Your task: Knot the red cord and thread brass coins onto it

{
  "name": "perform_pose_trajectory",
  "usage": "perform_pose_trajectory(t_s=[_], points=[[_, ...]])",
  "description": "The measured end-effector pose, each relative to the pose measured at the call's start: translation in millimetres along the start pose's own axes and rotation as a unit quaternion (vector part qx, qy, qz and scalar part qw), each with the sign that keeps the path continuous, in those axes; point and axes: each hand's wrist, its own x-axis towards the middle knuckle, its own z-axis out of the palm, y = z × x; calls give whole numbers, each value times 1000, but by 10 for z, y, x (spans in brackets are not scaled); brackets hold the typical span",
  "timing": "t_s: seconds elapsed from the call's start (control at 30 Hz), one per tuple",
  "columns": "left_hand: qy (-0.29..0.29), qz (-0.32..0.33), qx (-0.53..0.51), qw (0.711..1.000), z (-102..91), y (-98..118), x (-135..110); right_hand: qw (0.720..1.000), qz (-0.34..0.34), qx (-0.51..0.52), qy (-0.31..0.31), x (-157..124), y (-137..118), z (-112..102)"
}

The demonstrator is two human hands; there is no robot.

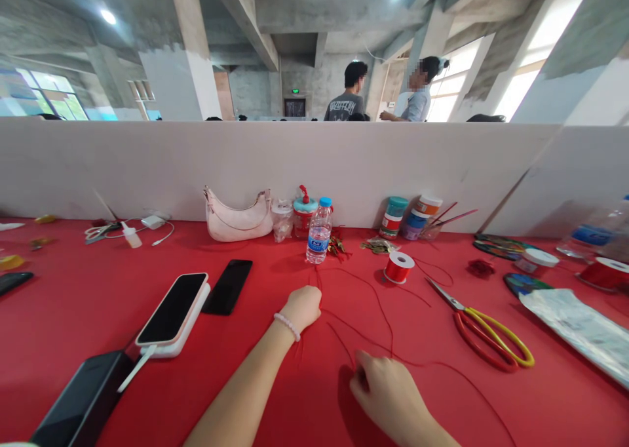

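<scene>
Head view: left hand (302,307) closed in a fist on the red cord (392,339) at mid-counter (98,303). Right hand (388,389) nearer the camera, fingers curled, pinching the same cord. Cord lies slack on the counter beside spool (398,267) and scissors (486,334).

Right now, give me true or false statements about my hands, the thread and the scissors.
1. The left hand, closed in a fist, grips thin red thread. True.
2. The red-and-yellow-handled scissors are in the right hand. False: they lie on the red tablecloth, apart from it.
3. The red thread spool stands right of the clear plastic water bottle. True.
4. The pale pink handbag lies on the black phone. False: it leans against the partition.
</scene>
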Motion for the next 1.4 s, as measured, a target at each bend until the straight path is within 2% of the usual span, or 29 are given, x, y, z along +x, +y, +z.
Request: perform_pose_trajectory(t_s=[0.4, 1.0, 1.17, 1.4], points=[[10, 17, -35, 999, -38, -231, 68, 997, -69, 8, -16, 185, -60, -17], [13, 12, -73, 997, -132, -244, 35, 971, -237, 14, -19, 228, -69, -20], [15, 13, -74, 997, -144, -235, 26, 981, -196, 4, -11, 264, -14, 13], [14, 12, -65, 998, -90, -237, 51, 987, -156, -32, 26, 496, 23, 86]])
